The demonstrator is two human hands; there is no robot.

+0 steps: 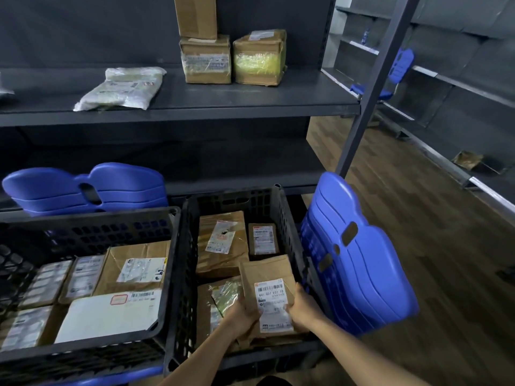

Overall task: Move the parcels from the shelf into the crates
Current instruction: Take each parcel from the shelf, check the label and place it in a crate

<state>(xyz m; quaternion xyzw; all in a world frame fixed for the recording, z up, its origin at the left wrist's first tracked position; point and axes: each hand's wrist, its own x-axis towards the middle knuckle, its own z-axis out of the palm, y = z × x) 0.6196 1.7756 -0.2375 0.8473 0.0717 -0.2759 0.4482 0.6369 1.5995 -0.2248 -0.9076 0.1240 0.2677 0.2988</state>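
Two hands have hold of one brown paper parcel [266, 271] low inside the right crate [187, 246]. The left hand [242, 316] grips its near left edge with the fingers curled beneath. The right hand [304, 306] clasps its near right edge, with the thumb lying along the side.

The parcel is a flat kraft-paper packet, creased and a little crumpled. Between the two hands sits its white label [274, 305], printed with a barcode, a row of dark digits and a small orange mark at the top corner.

Under the left hand lies a box with yellow-green tape [223, 298]. Beyond the grip, the parcel's far end overlaps a large brown box [223, 263] with a torn label. To the right of that box sits a small brown packet [263, 238].

Left of the grip, across the black lattice walls, the left crate [83, 215] is filled with labelled boxes and a white mailer [111, 316].

Far above and beyond the hands, the shelf [250, 103] carries a white plastic bag [122, 87]. It also carries a clear-taped cardboard box [206, 61] with a yellow-taped box [259, 58] close beside it. A third box [195, 15] stands upright on the clear-taped one.

Just right of the right hand, outside the crate, leans a blue chair back [359, 263].
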